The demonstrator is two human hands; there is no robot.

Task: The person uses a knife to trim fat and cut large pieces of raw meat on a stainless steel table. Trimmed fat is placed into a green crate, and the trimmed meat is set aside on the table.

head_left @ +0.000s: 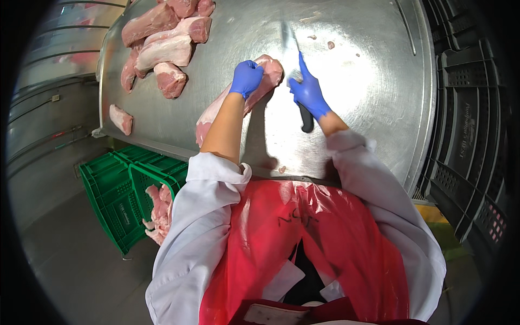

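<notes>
A long pale-pink pork loin (269, 78) lies slantwise on the metal table in front of me. My left hand (247, 79), in a blue glove, rests on its upper part with the fingers curled against the meat. Just right of the loin, my right hand (311, 95), also gloved in blue, grips a knife (307, 119) by its black handle. Its index finger stretches forward along the knife, and the blade points away from me, apart from the meat. The left forearm hides part of the loin.
Several pork pieces (165, 51) are piled at the table's far left, with a small chunk (121, 119) nearer. A green crate (111, 189) holding meat trimmings (158, 211) stands below the left edge. Black crates (468, 119) line the right side. Small scraps dot the metal table (374, 108).
</notes>
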